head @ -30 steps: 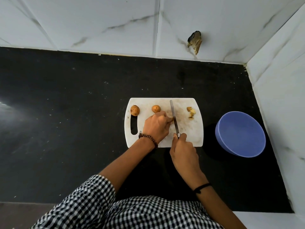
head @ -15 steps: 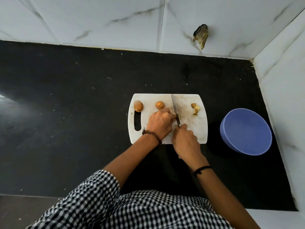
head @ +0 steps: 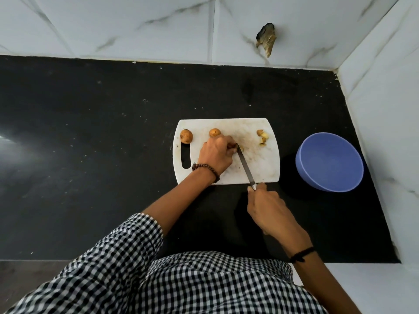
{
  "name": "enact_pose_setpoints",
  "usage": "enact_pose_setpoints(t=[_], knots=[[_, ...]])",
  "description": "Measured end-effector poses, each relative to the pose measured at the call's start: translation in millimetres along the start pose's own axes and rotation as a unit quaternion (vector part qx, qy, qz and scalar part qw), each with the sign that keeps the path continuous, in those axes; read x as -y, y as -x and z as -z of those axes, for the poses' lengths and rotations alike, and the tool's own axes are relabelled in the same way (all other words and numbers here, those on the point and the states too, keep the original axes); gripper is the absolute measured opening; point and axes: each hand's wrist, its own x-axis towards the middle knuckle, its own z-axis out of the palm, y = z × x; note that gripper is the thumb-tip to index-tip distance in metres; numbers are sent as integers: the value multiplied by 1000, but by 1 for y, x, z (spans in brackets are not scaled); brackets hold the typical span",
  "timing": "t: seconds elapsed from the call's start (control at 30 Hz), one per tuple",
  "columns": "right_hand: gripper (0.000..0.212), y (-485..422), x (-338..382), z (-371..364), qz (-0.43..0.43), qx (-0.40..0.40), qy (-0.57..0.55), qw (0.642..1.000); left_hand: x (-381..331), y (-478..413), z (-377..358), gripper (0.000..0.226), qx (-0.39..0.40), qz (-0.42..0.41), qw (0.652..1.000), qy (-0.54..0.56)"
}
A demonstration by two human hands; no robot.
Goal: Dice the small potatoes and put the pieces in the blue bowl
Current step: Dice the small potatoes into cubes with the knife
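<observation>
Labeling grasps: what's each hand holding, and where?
Right hand grips the knife by its handle. Left hand holds a potato under curled fingertips, mostly hidden.

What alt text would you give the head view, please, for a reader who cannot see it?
A person's left hand holds a small potato on a white cutting board while the right hand holds a knife to it. Two whole potatoes and some cut pieces lie on the board; an empty blue bowl stands to its right.
</observation>
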Motion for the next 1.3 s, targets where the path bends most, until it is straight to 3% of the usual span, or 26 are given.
enact_pose_setpoints(t=[0.13, 0.27, 0.53, 1.03, 1.3], knots=[[33, 9, -14, 7, -11, 28, -7, 1000, -1, -1, 0, 27, 14, -10, 1000, -21], [39, 19, -24, 17, 21, 6, -41, 999, 1, -4, 2, 27, 30, -27, 998, -39], [42, 18, -24, 20, -9, -24, -256, 966, -4, -7, 5, 21, 37, -27, 998, -36], [43, -11, -15, 11, 13, -59, -288, 956, 9, 7, 18, 14, 34, -65, 993, 88], [43, -13, -12, -6, 33, -69, -273, 959, 21, 21, 15, 38, 5, -32, 999, 44]])
